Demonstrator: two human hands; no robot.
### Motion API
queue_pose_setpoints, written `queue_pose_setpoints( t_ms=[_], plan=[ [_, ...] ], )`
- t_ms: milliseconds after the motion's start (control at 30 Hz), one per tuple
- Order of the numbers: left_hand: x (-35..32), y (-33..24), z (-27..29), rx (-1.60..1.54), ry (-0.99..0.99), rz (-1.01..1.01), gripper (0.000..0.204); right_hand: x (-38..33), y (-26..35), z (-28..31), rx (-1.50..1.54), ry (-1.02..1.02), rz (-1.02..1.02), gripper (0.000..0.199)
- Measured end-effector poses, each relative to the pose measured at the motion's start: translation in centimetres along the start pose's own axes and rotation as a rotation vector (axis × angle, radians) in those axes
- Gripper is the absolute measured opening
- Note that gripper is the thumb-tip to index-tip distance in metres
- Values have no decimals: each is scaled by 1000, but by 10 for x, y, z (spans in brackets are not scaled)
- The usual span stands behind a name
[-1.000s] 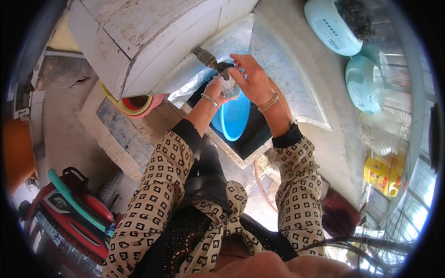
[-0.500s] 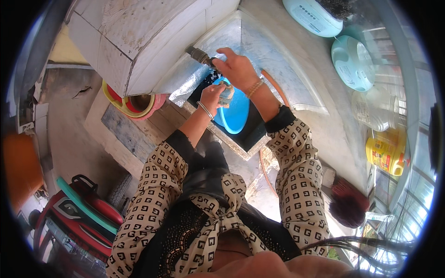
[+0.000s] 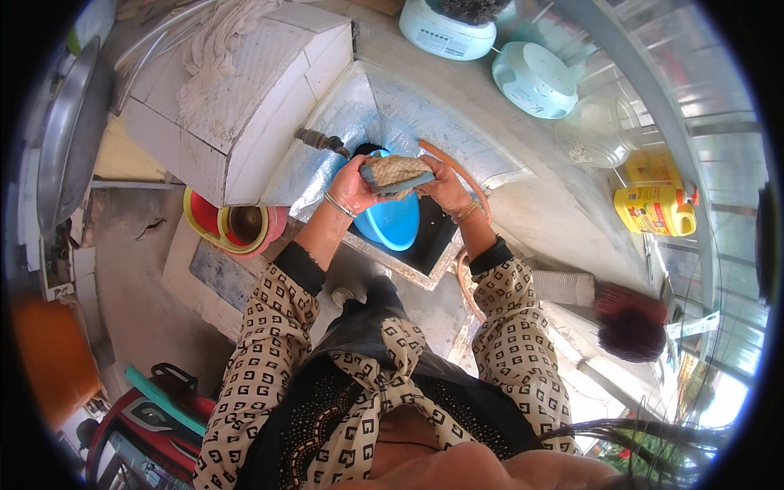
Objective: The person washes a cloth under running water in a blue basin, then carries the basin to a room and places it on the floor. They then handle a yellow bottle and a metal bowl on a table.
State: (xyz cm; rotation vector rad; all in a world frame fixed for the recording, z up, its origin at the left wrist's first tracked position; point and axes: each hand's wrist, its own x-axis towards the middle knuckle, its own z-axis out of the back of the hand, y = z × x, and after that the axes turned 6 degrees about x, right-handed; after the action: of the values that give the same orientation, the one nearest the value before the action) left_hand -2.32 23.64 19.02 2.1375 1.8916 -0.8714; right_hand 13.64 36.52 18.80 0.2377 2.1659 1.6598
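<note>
Over a blue basin (image 3: 394, 224), my left hand (image 3: 351, 186) and my right hand (image 3: 447, 188) hold a tan cloth with blue-grey edges (image 3: 398, 171) stretched between them. The left fingers grip one end and the right fingers the other. The cloth looks folded or bunched, and it covers part of the basin. The basin stands tilted inside a dark sink (image 3: 437, 249) with a pale rim. A metal tap (image 3: 322, 140) sticks out from the tiled block, just beyond my left hand. Whether water runs from it I cannot tell.
An orange hose (image 3: 459, 167) curves right of the sink. Light blue containers (image 3: 535, 80), a clear jar (image 3: 599, 131) and a yellow jug (image 3: 653, 211) line the right ledge. Yellow, red and pink basins (image 3: 204, 216) sit left. A red vehicle (image 3: 135, 433) is at lower left.
My right hand has left the tap and come down to the cloth, which both hands now hold. The cloth is spread wider and raised. The whole view has shifted.
</note>
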Motion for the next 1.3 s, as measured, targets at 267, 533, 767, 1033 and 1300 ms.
queue_pose_setpoints(
  t_ms=[267,533,767,1033,1300],
  plan=[
    [11,-8,-11,242,-3,-94,40,-12,41,13,-479,-61,70,54],
    [-4,-25,-43,925,-405,60,45,-34,126,0,-376,111,34,36],
    [8,2,-78,803,31,-597,78,-28,150,-20,-696,8,193,27],
    [25,50,-83,190,426,-277,60,-35,192,-25,108,-217,76,32],
    [8,60,-58,216,327,-9,69,-43,159,-14,-525,-252,332,32]
  ],
)
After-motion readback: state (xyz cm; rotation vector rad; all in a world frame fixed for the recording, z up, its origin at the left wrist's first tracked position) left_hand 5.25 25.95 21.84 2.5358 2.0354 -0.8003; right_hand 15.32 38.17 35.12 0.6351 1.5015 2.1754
